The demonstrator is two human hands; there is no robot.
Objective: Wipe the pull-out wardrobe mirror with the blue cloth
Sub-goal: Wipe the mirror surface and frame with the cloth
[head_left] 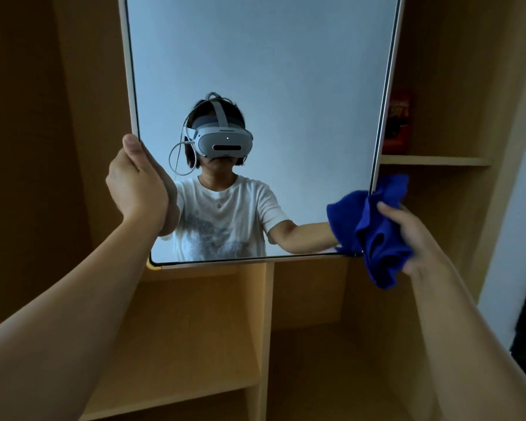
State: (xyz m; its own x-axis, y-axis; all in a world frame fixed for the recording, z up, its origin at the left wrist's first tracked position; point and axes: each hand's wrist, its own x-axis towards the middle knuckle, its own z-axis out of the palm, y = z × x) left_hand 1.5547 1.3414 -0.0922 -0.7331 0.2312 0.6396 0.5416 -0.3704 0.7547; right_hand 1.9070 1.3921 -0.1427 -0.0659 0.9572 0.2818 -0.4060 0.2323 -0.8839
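the mirror point(255, 71) is standing tall ahead of me; my left hand point(137, 183) is gripping its left edge, my right hand point(407, 235) is bunching the blue cloth point(374, 235) at its lower-right corner, nearest the glass.

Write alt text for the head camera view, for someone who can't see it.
A person's left hand grips the left edge of a pull-out mirror while the right hand holds a bunched blue cloth against its lower right corner. Wooden wardrobe shelves surround the mirror, and a red item sits on a shelf to the right.
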